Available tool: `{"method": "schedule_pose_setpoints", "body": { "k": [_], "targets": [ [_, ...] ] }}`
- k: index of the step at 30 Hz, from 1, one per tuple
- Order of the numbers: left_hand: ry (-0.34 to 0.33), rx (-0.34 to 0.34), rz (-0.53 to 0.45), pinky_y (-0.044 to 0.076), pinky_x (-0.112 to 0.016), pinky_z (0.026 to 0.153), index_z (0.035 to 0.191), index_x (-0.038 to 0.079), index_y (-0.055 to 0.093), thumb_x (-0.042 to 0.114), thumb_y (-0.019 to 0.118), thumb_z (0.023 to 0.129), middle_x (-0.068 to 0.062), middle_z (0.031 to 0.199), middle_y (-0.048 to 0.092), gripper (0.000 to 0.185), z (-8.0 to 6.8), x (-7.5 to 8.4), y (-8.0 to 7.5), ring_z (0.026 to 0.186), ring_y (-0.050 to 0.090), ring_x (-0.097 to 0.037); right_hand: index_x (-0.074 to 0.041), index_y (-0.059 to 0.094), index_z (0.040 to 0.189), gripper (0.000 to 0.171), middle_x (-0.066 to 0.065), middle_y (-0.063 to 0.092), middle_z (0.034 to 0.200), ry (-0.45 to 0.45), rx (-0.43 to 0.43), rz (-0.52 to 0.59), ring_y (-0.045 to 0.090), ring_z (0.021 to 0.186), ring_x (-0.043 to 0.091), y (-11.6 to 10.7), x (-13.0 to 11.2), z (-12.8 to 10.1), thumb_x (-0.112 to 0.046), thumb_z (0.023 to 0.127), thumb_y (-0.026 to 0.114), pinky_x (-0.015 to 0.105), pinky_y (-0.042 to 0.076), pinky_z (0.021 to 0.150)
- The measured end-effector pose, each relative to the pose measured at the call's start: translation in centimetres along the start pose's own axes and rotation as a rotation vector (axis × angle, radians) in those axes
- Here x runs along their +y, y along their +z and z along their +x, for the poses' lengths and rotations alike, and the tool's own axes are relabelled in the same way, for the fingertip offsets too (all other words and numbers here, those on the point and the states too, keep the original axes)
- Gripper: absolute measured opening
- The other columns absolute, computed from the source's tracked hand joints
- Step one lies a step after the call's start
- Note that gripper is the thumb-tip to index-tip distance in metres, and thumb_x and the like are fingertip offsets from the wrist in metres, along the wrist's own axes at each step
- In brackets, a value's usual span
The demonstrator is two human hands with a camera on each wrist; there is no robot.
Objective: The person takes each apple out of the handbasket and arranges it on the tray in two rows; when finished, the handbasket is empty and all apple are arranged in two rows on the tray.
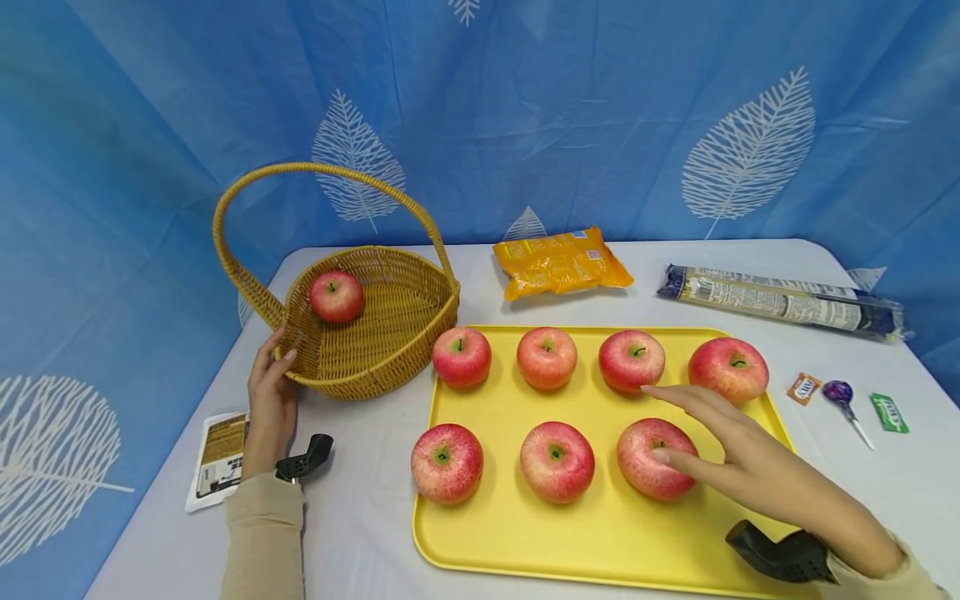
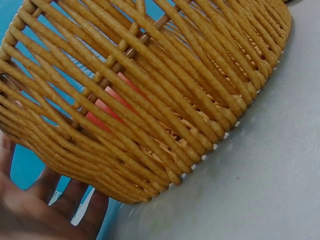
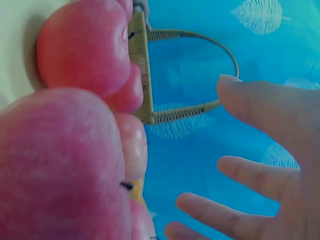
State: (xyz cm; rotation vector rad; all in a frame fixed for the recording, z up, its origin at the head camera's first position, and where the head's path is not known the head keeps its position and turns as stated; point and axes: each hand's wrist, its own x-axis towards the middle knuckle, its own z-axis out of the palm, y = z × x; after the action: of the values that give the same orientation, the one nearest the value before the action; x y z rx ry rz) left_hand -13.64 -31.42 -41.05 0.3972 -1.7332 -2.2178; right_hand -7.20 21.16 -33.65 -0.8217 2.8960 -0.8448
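Note:
A golden wicker basket (image 1: 390,367) with a tall arched handle stands at the back left, one red apple (image 1: 337,297) inside it. At its left side, my left hand (image 1: 272,400) rests against the woven wall; the left wrist view shows its fingers (image 2: 75,200) extended, partly hidden behind the wicker. Several red apples lie in two rows on a yellow tray (image 1: 525,542). My right hand (image 1: 750,454) hovers with spread fingers over the tray's right side, above the front-right apple (image 1: 652,462). A large apple (image 3: 60,165) fills the right wrist view's lower left, apart from the fingers.
An orange snack packet (image 1: 562,262) and a long, dark-ended package (image 1: 780,300) lie behind the tray. To its right are an orange wrapper (image 1: 803,388), a purple lollipop (image 1: 840,396) and a green wrapper (image 1: 890,412). A flat white-edged pouch (image 1: 217,467) lies by my left wrist.

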Motion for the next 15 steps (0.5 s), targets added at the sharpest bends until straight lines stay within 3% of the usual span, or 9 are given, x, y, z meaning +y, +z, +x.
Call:
{"method": "schedule_pose_setpoints", "body": {
  "k": [9,15],
  "targets": [
    [-0.001,0.006,0.003,0.001,-0.036,0.115,0.136,0.024,0.039,0.022,0.05,0.09,0.006,0.149,0.017,0.047,0.1,-0.1,-0.1,0.138,0.015,-0.012,-0.034,0.041,0.131,0.057,-0.013,0.045,0.13,-0.076,-0.009,0.03,0.035,0.12,-0.003,0.3,-1.5,1.6,-0.029,0.081,0.067,0.001,0.026,0.092],
    [0.008,-0.002,-0.002,0.0,-0.036,0.115,0.136,0.022,0.039,0.021,0.049,0.09,0.005,0.149,0.017,0.047,-0.1,0.0,0.1,0.137,0.014,-0.011,-0.034,0.044,0.128,0.051,-0.015,0.047,0.127,-0.142,-0.009,0.032,0.04,0.117,0.0,0.6,-2.5,3.0,-0.033,0.081,0.066,0.009,0.034,0.093]
  ]
}}
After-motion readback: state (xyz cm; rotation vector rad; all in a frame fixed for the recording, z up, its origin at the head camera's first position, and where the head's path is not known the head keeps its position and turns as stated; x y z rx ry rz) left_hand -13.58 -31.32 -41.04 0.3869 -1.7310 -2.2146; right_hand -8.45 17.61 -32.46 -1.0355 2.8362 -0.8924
